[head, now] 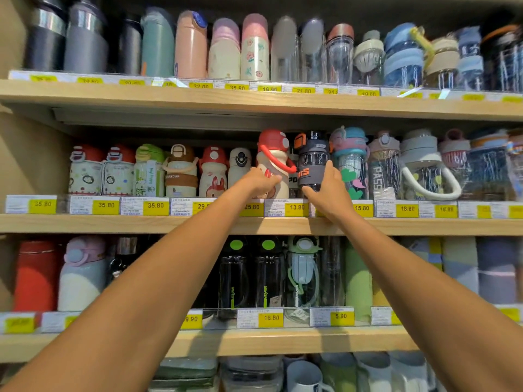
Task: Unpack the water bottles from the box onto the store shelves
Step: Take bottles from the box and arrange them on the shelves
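Both arms reach up to the middle shelf [254, 224]. My left hand [261, 183] grips the lower body of a cream bottle with a red cap and red strap [273, 162], which leans slightly. My right hand [329, 188] grips a dark grey sports bottle with orange lettering and an orange lid tab [312, 162], thumb under its base, fingers along its right side. The two bottles stand side by side among the shelf's row. No box is in view.
Bottles fill the top shelf [254, 101], the middle shelf and the lower shelf [254, 342]. A clear bottle with a pink and blue lid [351, 165] stands right of the grey bottle. A white flask [240, 171] stands left of the cream one. Yellow price tags line every shelf edge.
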Tool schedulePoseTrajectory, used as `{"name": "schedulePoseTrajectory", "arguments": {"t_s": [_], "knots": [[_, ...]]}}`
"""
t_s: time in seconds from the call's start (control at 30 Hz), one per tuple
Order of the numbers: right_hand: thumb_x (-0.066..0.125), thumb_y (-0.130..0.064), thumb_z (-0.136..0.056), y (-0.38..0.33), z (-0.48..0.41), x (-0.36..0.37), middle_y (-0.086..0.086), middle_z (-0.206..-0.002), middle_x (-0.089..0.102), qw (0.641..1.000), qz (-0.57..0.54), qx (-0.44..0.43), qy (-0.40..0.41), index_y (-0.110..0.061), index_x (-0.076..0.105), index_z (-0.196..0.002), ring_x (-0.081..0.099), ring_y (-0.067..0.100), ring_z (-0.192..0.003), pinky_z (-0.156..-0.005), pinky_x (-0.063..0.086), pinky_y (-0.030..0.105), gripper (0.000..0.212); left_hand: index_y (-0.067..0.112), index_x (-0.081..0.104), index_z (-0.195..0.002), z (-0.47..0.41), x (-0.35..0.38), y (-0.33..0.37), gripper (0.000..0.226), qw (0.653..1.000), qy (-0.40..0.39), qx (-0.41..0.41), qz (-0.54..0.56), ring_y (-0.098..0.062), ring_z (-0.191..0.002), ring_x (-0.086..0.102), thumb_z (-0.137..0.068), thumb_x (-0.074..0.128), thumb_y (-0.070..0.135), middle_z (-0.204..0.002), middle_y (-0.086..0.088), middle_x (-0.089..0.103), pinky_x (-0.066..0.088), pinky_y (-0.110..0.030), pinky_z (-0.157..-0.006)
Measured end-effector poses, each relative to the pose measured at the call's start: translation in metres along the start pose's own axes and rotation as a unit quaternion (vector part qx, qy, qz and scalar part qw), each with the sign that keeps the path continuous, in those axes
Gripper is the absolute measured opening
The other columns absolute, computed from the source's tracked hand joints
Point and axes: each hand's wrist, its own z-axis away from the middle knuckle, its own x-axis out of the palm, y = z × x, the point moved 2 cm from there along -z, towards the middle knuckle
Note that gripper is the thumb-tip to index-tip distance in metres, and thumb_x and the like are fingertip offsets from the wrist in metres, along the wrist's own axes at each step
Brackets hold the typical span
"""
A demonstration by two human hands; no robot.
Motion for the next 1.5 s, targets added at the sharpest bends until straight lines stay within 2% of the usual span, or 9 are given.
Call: {"name": "schedulePoseTrajectory", "arguments": {"t_s": [0.13, 0.27, 0.37, 0.77, 0.8, 0.93, 1.17, 1.27, 1.5], "knots": [[0.06, -0.03, -0.086, 0.0, 0.018, -0.008, 0.013, -0.127, 0.048, 0.997, -0.073, 0.0, 0.035, -0.01, 0.044, -0.127, 0.049, 0.029, -0.113, -0.09, 0.046, 0.039, 0.049, 0.004, 0.053, -0.12, 0.027, 0.003, 0.005, 0.044, 0.998, 0.055, 0.002, 0.011, -0.032, -0.108, 0.059, -0.085, 0.058, 0.031, -0.118, -0.016, 0.062, 0.048, -0.038, -0.091], [0.056, -0.027, -0.09, 0.009, 0.058, -0.018, 0.01, -0.138, 0.046, 0.994, -0.1, 0.017, 0.039, -0.008, 0.036, -0.14, 0.046, 0.026, -0.123, -0.093, 0.04, 0.034, 0.057, 0.008, 0.044, -0.127, 0.073, 0.028, 0.011, 0.046, 0.992, 0.122, 0.015, 0.039, -0.033, -0.114, 0.053, -0.086, 0.055, 0.025, -0.127, -0.013, 0.054, 0.046, -0.042, -0.093], [0.055, -0.019, -0.091, 0.024, 0.099, -0.028, 0.008, -0.121, 0.054, 0.991, -0.125, 0.033, 0.026, -0.005, 0.045, -0.129, 0.052, 0.027, -0.114, -0.084, 0.039, 0.028, 0.043, 0.011, 0.041, -0.134, 0.11, 0.062, 0.008, 0.048, 0.986, 0.115, 0.046, 0.111, -0.025, -0.121, 0.05, -0.089, 0.055, 0.023, -0.136, -0.006, 0.049, 0.044, -0.039, -0.099], [0.057, -0.018, -0.093, 0.209, 0.32, -0.087, 0.009, -0.119, 0.058, 0.953, -0.063, 0.269, -0.125, -0.005, 0.047, -0.131, 0.055, 0.022, -0.099, -0.086, 0.046, 0.039, 0.042, 0.009, 0.063, -0.099, 0.257, 0.3, -0.018, 0.019, 0.955, -0.181, -0.081, 0.221, -0.022, -0.097, 0.058, -0.082, 0.066, 0.018, -0.106, -0.017, 0.063, 0.047, -0.033, -0.087], [0.056, -0.019, -0.093, 0.231, 0.339, -0.094, 0.01, -0.121, 0.058, 0.943, -0.067, 0.296, -0.133, -0.005, 0.046, -0.132, 0.054, 0.02, -0.098, -0.083, 0.046, 0.037, 0.043, 0.013, 0.061, -0.091, 0.27, 0.325, -0.015, 0.007, 0.95, -0.212, -0.085, 0.212, -0.019, -0.092, 0.056, -0.085, 0.064, 0.015, -0.099, -0.015, 0.063, 0.049, -0.03, -0.078], [0.052, -0.019, -0.096, 0.32, 0.416, -0.139, 0.01, -0.122, 0.053, 0.906, -0.052, 0.384, -0.172, -0.004, 0.042, -0.135, 0.053, 0.023, -0.103, -0.088, 0.045, 0.037, 0.043, 0.024, 0.044, -0.066, 0.327, 0.437, 0.014, 0.03, 0.925, -0.311, -0.114, 0.185, -0.011, -0.064, 0.046, -0.092, 0.054, 0.012, -0.068, 0.003, 0.046, 0.034, -0.013, -0.042], [0.055, -0.015, -0.092, 0.478, 0.521, -0.235, 0.024, -0.098, 0.059, 0.837, -0.016, 0.514, -0.186, 0.006, 0.052, -0.12, 0.055, 0.027, -0.084, -0.079, 0.048, 0.044, 0.035, 0.018, 0.05, -0.065, 0.42, 0.623, 0.089, 0.026, 0.856, -0.466, -0.151, 0.167, -0.016, -0.076, 0.052, -0.091, 0.055, 0.015, -0.062, 0.009, 0.054, 0.032, -0.022, -0.052], [0.056, -0.014, -0.09, 0.53, 0.549, -0.279, 0.019, -0.103, 0.063, 0.81, -0.009, 0.559, -0.179, 0.001, 0.054, -0.119, 0.06, 0.028, -0.087, -0.072, 0.045, 0.036, 0.032, 0.019, 0.054, -0.079, 0.449, 0.683, 0.124, 0.012, 0.835, -0.505, -0.16, 0.149, -0.016, -0.083, 0.054, -0.091, 0.056, 0.019, -0.083, 0.005, 0.055, 0.034, -0.024, -0.056], [0.054, -0.017, -0.089, 0.639, 0.609, -0.371, 0.027, -0.113, 0.06, 0.75, -0.002, 0.645, -0.147, 0.005, 0.053, -0.121, 0.06, 0.036, -0.1, -0.082, 0.048, 0.042, 0.038, 0.017, 0.051, -0.081, 0.495, 0.808, 0.193, 0.01, 0.805, -0.563, -0.156, 0.107, -0.019, -0.08, 0.05, -0.089, 0.058, 0.019, -0.078, 0.0, 0.048, 0.034, -0.026, -0.056]]}}
